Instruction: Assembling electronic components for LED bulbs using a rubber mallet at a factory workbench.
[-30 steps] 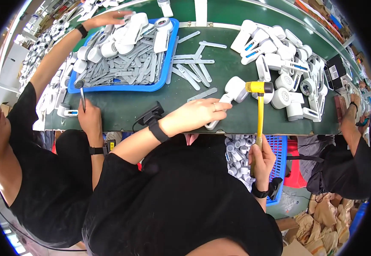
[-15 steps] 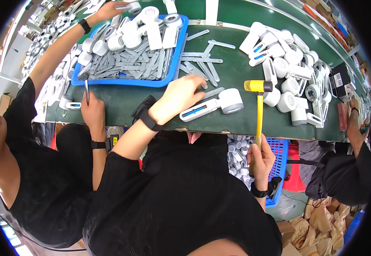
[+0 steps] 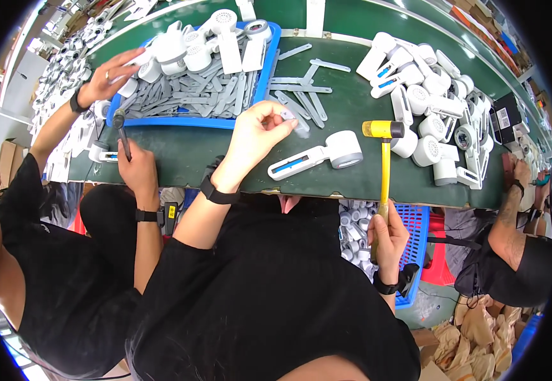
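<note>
Yellow hammer (image 3: 386, 171) fills right grip (image 3: 388, 236); left grip (image 3: 258, 131) pinches grey strip (image 3: 301, 126); black box (image 3: 509, 105) bears white label (image 3: 503, 118).

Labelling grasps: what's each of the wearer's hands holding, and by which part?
Left hand: a blurred grey strip, apparently pinched near one end. Right hand: the yellow hammer, by its lower handle.

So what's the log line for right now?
left hand: pinching grey strip | right hand: holding yellow mallet | lone white device: on table
</note>
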Demonstrator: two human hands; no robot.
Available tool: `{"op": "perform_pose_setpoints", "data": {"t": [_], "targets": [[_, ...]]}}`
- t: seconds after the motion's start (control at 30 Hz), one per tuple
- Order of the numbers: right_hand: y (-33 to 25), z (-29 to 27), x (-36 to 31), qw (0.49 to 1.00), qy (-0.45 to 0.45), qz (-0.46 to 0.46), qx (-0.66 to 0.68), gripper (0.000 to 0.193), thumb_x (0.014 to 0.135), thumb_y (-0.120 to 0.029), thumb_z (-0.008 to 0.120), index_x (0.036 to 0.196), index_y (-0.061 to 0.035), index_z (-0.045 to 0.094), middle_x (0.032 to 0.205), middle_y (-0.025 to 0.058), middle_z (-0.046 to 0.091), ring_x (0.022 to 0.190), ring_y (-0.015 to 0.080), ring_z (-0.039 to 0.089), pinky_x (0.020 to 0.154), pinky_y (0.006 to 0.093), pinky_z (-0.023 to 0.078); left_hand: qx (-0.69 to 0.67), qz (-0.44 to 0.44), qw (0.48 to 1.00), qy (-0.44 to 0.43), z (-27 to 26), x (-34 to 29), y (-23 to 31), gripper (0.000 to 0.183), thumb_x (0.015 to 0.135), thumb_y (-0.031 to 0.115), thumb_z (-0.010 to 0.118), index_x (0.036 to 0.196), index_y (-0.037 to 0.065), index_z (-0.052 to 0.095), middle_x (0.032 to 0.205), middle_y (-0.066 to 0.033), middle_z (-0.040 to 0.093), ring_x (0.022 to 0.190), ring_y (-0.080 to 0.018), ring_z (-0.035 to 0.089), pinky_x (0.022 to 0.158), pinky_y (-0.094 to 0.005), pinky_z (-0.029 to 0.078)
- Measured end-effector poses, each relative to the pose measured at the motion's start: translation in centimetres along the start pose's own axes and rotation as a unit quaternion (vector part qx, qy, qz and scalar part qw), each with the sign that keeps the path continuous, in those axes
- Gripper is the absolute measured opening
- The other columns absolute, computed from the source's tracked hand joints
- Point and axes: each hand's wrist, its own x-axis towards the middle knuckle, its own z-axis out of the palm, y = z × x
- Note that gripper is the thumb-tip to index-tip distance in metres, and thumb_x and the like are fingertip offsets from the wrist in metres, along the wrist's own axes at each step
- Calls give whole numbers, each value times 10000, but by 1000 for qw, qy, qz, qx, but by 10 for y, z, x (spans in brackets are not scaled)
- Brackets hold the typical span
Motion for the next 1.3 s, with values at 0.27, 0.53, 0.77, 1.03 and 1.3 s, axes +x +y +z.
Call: {"op": "perform_pose_setpoints", "data": {"t": [0.27, 0.53, 0.77, 1.03, 1.3], "targets": [[-4, 6, -3, 1000, -15, 1, 9, 444, 964, -15, 529, 1396, 48, 452, 747, 44, 569, 535, 67, 484, 488, 183, 387, -302, 0, 953, -19, 5, -21, 16, 108, 947, 50, 611, 1050, 24, 592, 903, -70, 700, 816, -149, 667, 688, -243, 508], [-1, 2, -8, 1000, -2, -9, 20, 440, 947, -30, 589, 1372, 34, 494, 747, 20, 590, 524, 52, 495, 467, 183, 391, 292, 143, 944, 50, 25, -49, 33, 293, 880, 142, 662, 1166, 81, 665, 852, -82, 541, 737, -250, 571, 649, -338, 504], [-2, 4, -11, 1000, -4, -9, -9, 437, 960, -16, 532, 1384, 60, 458, 727, 35, 572, 522, 61, 479, 480, 182, 367, 372, 164, 912, 53, 42, -62, 21, 315, 869, 79, 640, 1178, 17, 652, 971, -108, 531, 897, -273, 550, 709, -357, 495], [-4, 6, -13, 1000, 0, -5, -6, 435, 958, -13, 539, 1381, 57, 465, 738, 41, 586, 519, 63, 486, 469, 185, 378, 395, 179, 900, 44, 46, -63, 15, 337, 832, 94, 672, 1159, 14, 659, 966, -78, 529, 880, -256, 528, 687, -354, 494], [-10, 1, -13, 995, -44, 3, -87, 440, 943, -22, 574, 1377, 7, 503, 720, 5, 566, 526, 43, 471, 469, 183, 371, 405, 188, 895, 22, 43, -64, 14, 337, 825, 131, 685, 1152, 52, 671, 969, -41, 528, 907, -241, 506, 688, -358, 487]]}}
